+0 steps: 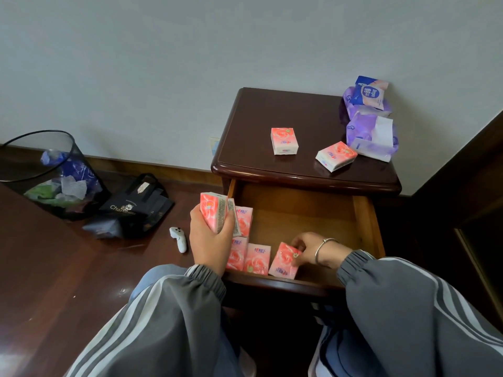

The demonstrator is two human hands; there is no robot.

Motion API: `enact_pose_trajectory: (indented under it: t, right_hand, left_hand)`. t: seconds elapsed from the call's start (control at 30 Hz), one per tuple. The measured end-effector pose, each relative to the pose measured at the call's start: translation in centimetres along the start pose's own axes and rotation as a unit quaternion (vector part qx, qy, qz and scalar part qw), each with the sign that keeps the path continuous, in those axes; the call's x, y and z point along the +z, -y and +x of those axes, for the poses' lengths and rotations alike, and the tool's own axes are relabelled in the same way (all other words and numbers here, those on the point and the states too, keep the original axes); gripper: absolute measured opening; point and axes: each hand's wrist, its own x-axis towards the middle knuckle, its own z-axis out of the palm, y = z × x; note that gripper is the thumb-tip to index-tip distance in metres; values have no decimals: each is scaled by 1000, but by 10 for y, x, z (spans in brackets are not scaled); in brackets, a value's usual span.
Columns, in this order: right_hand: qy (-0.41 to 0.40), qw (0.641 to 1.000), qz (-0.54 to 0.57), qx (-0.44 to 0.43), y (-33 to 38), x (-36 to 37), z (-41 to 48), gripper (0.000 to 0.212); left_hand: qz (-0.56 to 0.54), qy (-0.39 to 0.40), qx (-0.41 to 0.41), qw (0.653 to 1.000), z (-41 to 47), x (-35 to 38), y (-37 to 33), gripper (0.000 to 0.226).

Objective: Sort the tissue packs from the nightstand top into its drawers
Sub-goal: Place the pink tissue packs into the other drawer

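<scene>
The dark wooden nightstand (253, 115) has its top drawer (364, 213) pulled open. My left hand (211, 242) is shut on pink tissue packs (215, 212) above the drawer's left side. My right hand (313, 250) grips another pink pack (283, 259), tilted on the drawer floor near the front. Three more pink packs lie in the drawer's front left: (257, 258), (236, 254), (245, 220). On the top lie two pink packs (284, 140), (336, 155) and larger purple and blue tissue packs (367, 96), (373, 137).
A black mesh waste bin (51, 175) full of rubbish stands on the wooden floor at the left. Beside it lies a black bag (136, 205) and a white controller (179, 238). A dark wooden frame (468, 170) borders the nightstand on the right.
</scene>
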Motion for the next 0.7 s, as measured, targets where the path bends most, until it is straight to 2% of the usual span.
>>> enact_pose_trajectory:
  t: [0.13,0.27,0.33,0.4,0.47,0.53,0.6,0.63,0.7]
  right_hand:
    - [16,999,36,12,-4,-10,0,33]
    - [-55,989,130,47,-13,-29,-6,23]
    - [-86,958,263,73,-11,-28,-7,22]
    - [-76,906,404,103,-1,-20,-5,24]
    - [-46,875,464,132,14,-7,-5,30]
    - [6,893,426,144,27,3,-6,33]
    - [40,935,325,135,33,5,-7,33]
    - [22,957,260,124,32,5,-6,32]
    - [-85,984,120,99,26,1,-1,29]
  left_hand:
    - [-1,1,0,1000,0,0,0,39]
    - [0,1,-1,1000,1,1,1,39]
    - [-2,1,-4,1000,1,1,1,40]
    - [-3,3,-5,1000,1,1,1,42]
    - [-3,5,-4,1000,1,1,1,44]
    - [-5,5,-3,1000,0,0,0,43]
    - [-5,3,-3,1000,0,0,0,41]
    - [-4,2,-3,1000,0,0,0,42]
    - [-4,2,-5,1000,0,0,1,42]
